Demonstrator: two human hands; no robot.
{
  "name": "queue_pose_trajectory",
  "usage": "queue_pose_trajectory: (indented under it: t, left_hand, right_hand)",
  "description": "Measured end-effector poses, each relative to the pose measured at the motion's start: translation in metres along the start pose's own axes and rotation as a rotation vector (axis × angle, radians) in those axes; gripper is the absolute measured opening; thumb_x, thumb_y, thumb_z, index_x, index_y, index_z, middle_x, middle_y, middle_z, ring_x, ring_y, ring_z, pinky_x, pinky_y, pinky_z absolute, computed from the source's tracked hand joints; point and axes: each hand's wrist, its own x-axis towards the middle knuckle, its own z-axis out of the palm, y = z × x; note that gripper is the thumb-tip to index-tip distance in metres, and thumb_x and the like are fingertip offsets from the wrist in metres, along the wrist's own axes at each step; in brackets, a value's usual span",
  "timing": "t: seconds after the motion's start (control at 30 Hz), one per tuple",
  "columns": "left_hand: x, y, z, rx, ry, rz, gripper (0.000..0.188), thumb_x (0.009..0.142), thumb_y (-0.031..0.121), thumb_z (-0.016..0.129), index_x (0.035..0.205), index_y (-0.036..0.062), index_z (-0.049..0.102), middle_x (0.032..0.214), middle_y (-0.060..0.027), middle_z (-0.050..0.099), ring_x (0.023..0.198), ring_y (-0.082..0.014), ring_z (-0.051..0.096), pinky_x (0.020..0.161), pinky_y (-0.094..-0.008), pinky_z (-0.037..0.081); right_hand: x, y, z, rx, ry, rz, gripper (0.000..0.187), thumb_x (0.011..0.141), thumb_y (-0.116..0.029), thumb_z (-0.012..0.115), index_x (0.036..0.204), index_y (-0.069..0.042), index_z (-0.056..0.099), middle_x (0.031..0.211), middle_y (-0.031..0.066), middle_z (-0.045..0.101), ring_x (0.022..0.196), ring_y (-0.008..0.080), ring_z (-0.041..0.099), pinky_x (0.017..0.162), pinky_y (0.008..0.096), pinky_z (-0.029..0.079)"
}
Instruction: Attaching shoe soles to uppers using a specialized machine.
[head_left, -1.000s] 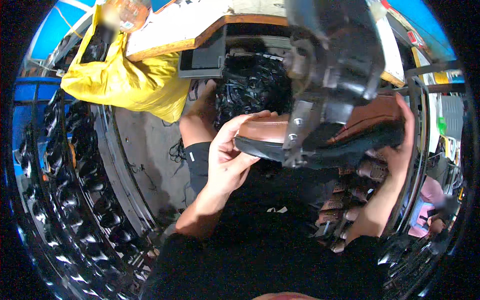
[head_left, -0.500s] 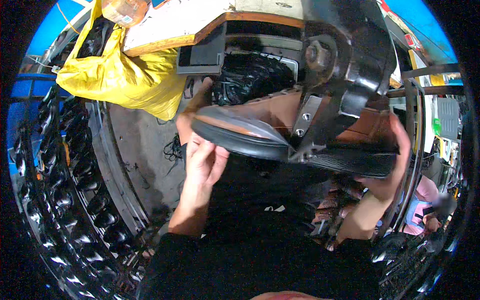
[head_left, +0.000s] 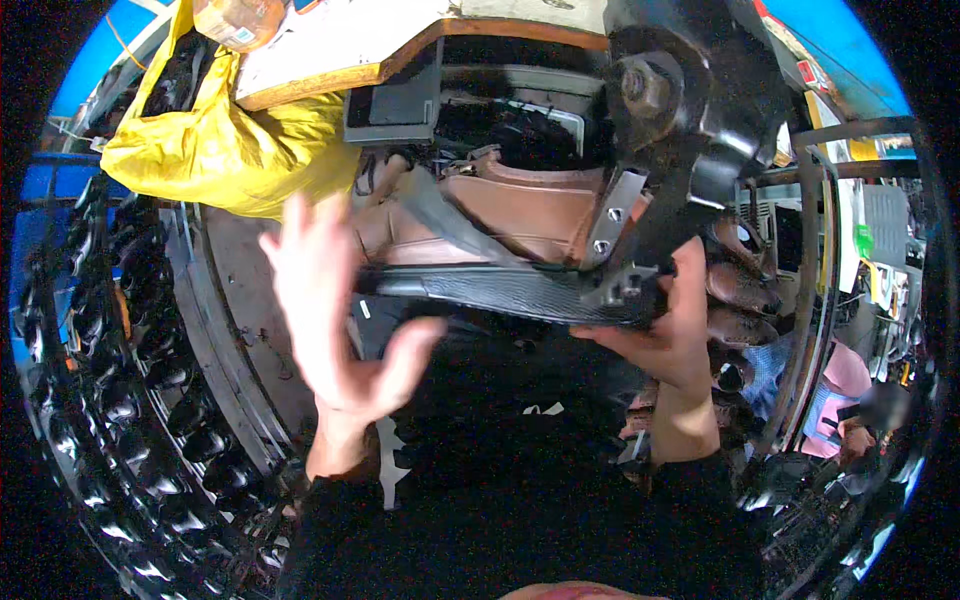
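Note:
A brown leather shoe [head_left: 520, 215] with a black ribbed sole [head_left: 510, 290] sits on its side-edge line under the dark metal head of a machine [head_left: 690, 110]. A grey, slightly see-through strip [head_left: 445, 215] slants across the upper. My right hand [head_left: 675, 330] grips the shoe's right end, thumb up beside the machine foot and fingers beneath the sole. At the left end, my left hand [head_left: 335, 310] is spread, thumb apart, its fingers smeared by motion. Whether it touches the shoe I cannot tell. The shoe's right end is hidden behind the machine and hand.
A white table with a wooden edge [head_left: 340, 85] stands ahead, a yellow bag [head_left: 210, 150] beside it. Racks of shiny black shoe-like items [head_left: 130, 390] line the left. More brown shoes [head_left: 740, 290] are at the right, where a person in pink [head_left: 835, 400] works farther off.
The shoe has shifted left and turned under the machine. My left hand has let go of its front edge and moved left, opening; my right hand has come inward with the shoe.

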Motion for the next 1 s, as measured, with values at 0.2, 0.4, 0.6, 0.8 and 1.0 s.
queue_pose_trajectory:
  t: [0.2,0.4,0.6,0.8,1.0]
  left_hand:
    - [0.059,0.038,0.023,-0.271,-0.444,0.034,0.089,0.064,0.012,0.083,0.144,0.0032,0.043,0.147,-0.018,0.043,0.137,-0.0385,0.039,0.114,-0.053,0.025]
    - [0.044,0.028,0.046,-0.606,-0.417,-0.099,0.085,0.06,0.003,0.086,0.137,0.0015,0.051,0.134,-0.0164,0.055,0.126,-0.0303,0.053,0.106,-0.0405,0.042]
    - [0.011,0.027,0.074,-1.145,-0.334,-0.393,0.099,0.059,0.0,0.091,0.143,-0.0009,0.04,0.143,-0.0144,0.047,0.129,-0.0241,0.049,0.107,-0.0375,0.043]
    - [-0.015,0.04,0.096,-1.36,-0.236,-0.715,0.104,0.057,-0.003,0.092,0.144,0.0004,0.034,0.136,-0.0109,0.049,0.117,-0.0199,0.057,0.095,-0.034,0.052]
    - [-0.032,0.052,0.101,-1.489,-0.155,-1.079,0.102,0.062,-0.003,0.09,0.144,0.0055,0.03,0.127,-0.0079,0.054,0.11,-0.019,0.06,0.09,-0.035,0.054]
  right_hand:
    - [0.017,-0.023,-0.009,-0.295,-0.109,-0.113,0.089,0.061,-0.028,0.091,0.137,-0.005,0.051,0.134,0.0156,0.056,0.124,0.0343,0.054,0.107,0.0419,0.042]
    - [0.009,-0.014,-0.011,-0.236,-0.172,-0.006,0.108,0.057,-0.037,0.092,0.145,-0.005,0.04,0.14,0.0163,0.049,0.13,0.0334,0.048,0.106,0.0417,0.042]
    - [-0.042,0.095,0.018,0.456,-0.074,0.309,0.106,0.062,-0.028,0.093,0.147,-0.003,0.034,0.144,0.015,0.045,0.134,0.0311,0.042,0.112,0.0443,0.034]
    - [-0.095,0.187,-0.008,0.467,-0.066,0.195,0.073,0.085,-0.036,0.074,0.143,-0.006,0.041,0.146,0.0157,0.043,0.136,0.0318,0.041,0.115,0.0445,0.029]
    - [-0.089,0.145,-0.077,0.228,0.083,0.093,0.062,0.082,-0.039,0.07,0.132,-0.006,0.051,0.139,0.0181,0.05,0.133,0.0338,0.044,0.113,0.0469,0.03]
